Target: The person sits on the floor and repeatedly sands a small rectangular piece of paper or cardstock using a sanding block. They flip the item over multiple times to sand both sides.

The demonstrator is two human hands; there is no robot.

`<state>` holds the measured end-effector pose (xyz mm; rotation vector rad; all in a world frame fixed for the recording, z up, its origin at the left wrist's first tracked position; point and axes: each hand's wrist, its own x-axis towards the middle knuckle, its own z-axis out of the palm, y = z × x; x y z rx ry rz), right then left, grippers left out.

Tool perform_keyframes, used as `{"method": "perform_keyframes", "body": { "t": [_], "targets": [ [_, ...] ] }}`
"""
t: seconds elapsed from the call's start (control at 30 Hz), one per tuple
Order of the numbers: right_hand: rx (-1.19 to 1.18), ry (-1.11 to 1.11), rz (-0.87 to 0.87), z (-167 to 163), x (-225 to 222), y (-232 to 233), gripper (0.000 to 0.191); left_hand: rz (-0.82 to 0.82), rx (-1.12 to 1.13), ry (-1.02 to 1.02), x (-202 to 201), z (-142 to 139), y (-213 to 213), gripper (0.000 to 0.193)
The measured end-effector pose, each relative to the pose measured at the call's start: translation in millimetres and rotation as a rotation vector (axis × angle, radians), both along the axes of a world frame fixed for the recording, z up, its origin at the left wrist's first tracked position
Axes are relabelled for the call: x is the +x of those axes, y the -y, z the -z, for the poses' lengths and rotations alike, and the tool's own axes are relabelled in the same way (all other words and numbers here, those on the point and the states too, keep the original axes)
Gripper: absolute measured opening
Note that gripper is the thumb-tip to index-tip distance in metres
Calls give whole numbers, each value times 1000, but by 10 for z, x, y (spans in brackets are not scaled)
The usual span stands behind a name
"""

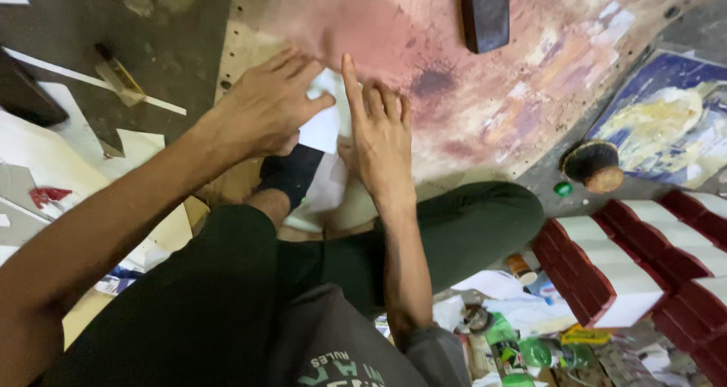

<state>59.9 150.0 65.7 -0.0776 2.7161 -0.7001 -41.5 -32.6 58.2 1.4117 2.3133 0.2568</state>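
A big, flat wooden board with pink and red stains (pixel 485 92) filled the top middle of the frame. Below it, the person's legs in dark trousers (pixel 227 296) crossed the bottom half. At the right edge lay a stack of red and white boxes (pixel 644 266).

The left hand (pixel 265 110) lay near the middle of the frame, a little to the left. It was spread flat, fingers wide, pressing down on a small white sheet of paper (pixel 322 126). It gripped nothing. The right hand (pixel 379 129) lay just beside it on the right. It was flat too, with the pointing finger stretched up along the paper's right edge. The paper sat on the stained board, between and partly under both hands.

A foot in a black sock (pixel 291 175) rested just below the paper. A round brush with a wooden handle (pixel 594 167) sat at the right, above the boxes. A dark flat bar (pixel 485 12) lay at the top of the board. A tiny green cap (pixel 563 189) lay beside the round brush.
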Motion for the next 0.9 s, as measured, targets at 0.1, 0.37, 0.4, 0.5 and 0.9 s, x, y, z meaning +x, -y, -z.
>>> {"method": "perform_keyframes", "body": {
  "t": [0.1,0.37,0.4,0.5,0.9],
  "targets": [
    [-23,-2,11,42,33,-7,129,6,-18,65,-22,-47,21,58],
    [105,-25,-11,195,177,-49,123,20,98,161,-104,114,112,63],
    [1,-12,38,215,193,-59,123,5,127,212,-98,136,145,64],
    [-303,-17,152,256,252,-107,125,-85,89,304,-104,179,246,58],
    [-165,-329,748,685,316,-415,16,-187,85,-160,60,192,-518,49]
  ]
}}
